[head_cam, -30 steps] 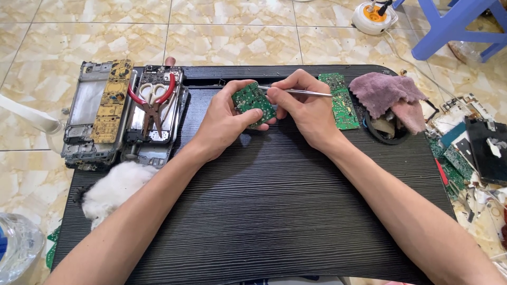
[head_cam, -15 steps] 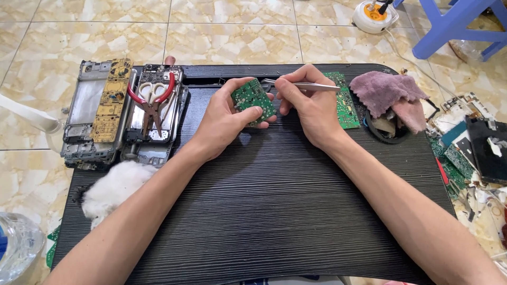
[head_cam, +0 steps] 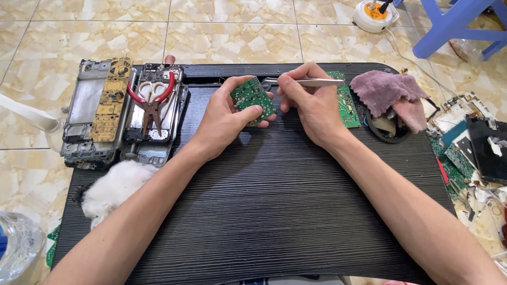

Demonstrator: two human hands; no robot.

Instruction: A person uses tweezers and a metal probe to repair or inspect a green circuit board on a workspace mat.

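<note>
My left hand [head_cam: 228,117] grips a small green circuit board [head_cam: 253,98] above the far part of a black ribbed mat [head_cam: 274,211]. My right hand [head_cam: 312,105] pinches silver tweezers [head_cam: 311,82], held level, with the tip end toward the board's upper edge. A second green circuit board [head_cam: 347,103] lies flat on the mat, partly hidden behind my right hand.
Two opened phone frames [head_cam: 95,113] lie at the left, with red-handled scissors [head_cam: 153,100] on one. White cotton [head_cam: 113,187] sits near the mat's left edge. A purple cloth [head_cam: 388,89] and electronic scraps [head_cam: 470,142] lie at the right. A blue stool [head_cam: 459,26] stands on the tiled floor.
My right hand has shifted the tweezers slightly, from angled over the board to lying level at its upper edge. My left hand has kept the board in place.
</note>
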